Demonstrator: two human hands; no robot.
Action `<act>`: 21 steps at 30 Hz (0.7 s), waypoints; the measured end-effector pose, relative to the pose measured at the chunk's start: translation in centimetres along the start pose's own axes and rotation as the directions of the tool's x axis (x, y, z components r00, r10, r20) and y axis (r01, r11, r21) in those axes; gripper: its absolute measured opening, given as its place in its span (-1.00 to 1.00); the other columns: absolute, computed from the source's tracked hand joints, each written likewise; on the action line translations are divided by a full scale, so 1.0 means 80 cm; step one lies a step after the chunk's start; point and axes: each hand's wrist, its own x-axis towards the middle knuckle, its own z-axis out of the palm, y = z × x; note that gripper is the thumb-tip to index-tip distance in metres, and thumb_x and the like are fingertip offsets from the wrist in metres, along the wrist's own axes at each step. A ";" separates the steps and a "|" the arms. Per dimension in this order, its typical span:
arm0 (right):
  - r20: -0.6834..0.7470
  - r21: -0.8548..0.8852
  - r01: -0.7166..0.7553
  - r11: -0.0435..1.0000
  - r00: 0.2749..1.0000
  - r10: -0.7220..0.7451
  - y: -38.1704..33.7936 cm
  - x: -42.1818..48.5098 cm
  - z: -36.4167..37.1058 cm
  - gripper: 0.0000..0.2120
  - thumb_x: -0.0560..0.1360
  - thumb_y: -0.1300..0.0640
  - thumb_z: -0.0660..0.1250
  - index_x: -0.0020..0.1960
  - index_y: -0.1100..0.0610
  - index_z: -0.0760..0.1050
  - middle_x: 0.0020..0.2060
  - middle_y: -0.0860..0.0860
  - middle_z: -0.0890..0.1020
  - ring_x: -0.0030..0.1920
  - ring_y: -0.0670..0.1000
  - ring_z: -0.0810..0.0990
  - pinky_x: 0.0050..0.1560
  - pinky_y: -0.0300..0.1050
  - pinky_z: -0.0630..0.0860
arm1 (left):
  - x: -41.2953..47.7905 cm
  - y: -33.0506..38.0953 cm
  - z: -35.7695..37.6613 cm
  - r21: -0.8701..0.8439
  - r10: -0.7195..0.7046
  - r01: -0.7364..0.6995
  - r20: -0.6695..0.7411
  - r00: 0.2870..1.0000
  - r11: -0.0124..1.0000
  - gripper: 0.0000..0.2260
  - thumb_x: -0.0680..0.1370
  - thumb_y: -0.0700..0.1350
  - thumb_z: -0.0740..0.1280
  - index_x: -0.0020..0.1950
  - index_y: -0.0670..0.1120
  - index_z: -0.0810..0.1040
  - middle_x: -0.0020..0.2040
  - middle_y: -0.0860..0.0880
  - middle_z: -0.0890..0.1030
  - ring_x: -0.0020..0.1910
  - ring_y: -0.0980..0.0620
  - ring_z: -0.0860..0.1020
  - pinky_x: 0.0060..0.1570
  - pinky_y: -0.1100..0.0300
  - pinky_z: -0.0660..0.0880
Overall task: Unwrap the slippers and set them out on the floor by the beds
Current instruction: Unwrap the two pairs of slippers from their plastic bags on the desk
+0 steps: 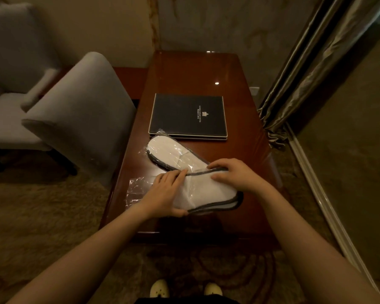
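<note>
white slippers [208, 191], half in clear wrap [136, 187], lie at the near end of the bench [195, 73], left hand [165, 194] clamped round the wrapped end and right hand [235, 176] pinching their grey trim, apparently to hold the bag while drawing them out, a second wrapped pair [173, 154] just behind.

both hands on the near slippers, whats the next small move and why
Probably slide the near slippers rightward out of the clear wrapper: left hand and right hand both grip them, and loose plastic trails off their left end.
</note>
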 end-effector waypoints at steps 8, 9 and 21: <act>-0.090 0.139 0.048 0.989 0.995 -0.036 0.021 -0.020 -0.041 -0.82 0.51 0.09 0.30 0.09 -0.09 0.53 -0.06 -0.26 0.53 -0.05 -0.28 0.49 -0.15 -0.41 0.37 | -0.011 -0.036 -0.004 -0.126 -0.089 0.102 0.104 0.991 0.987 0.17 0.21 0.43 0.35 0.52 -0.04 -0.27 0.56 -0.07 -0.03 0.52 -0.08 0.02 0.47 0.05 0.01; -0.082 0.175 0.041 0.984 0.996 -0.027 0.022 -0.021 -0.041 -0.84 0.51 0.09 0.30 0.05 -0.11 0.53 -0.08 -0.26 0.53 -0.05 -0.26 0.51 -0.17 -0.38 0.40 | -0.008 -0.035 -0.005 -0.115 -0.080 0.091 0.096 0.992 0.989 0.19 0.18 0.46 0.33 0.52 -0.02 -0.27 0.55 -0.08 -0.02 0.52 -0.09 0.02 0.48 0.02 0.02; 0.310 -0.364 -0.089 0.927 0.927 0.211 0.019 0.004 -0.009 -0.84 0.49 -0.05 0.30 -0.10 0.05 0.48 -0.21 -0.08 0.48 -0.20 -0.08 0.46 -0.28 -0.24 0.37 | 0.012 -0.013 0.001 0.049 0.067 -0.071 0.071 0.995 0.996 0.11 0.18 0.33 0.41 0.51 0.10 -0.20 0.46 -0.10 0.09 0.43 -0.13 0.10 0.43 -0.06 0.12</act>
